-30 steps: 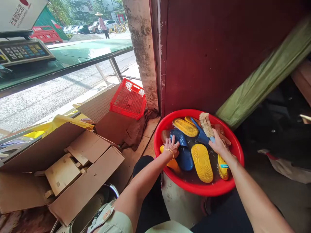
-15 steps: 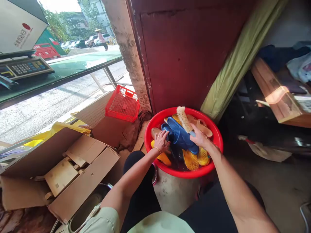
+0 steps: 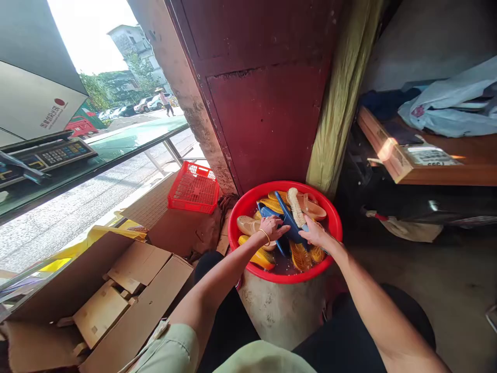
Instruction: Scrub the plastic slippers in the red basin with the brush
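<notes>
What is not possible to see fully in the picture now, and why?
All in the head view:
Brush handle: mostly covered by the right hand.
Underside of the left hand: hidden by its back; grip unclear.
Floor of the red tub: under footwear and water.
Far end of the white bag: cut off by the right edge.
Fine print on the white box: too small.

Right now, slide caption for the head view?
Right hand holds a brush, left hand at blue slippers in red tub.

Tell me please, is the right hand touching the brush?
Touching: in the head view, the right hand grips the brush by its blue handle.
</notes>
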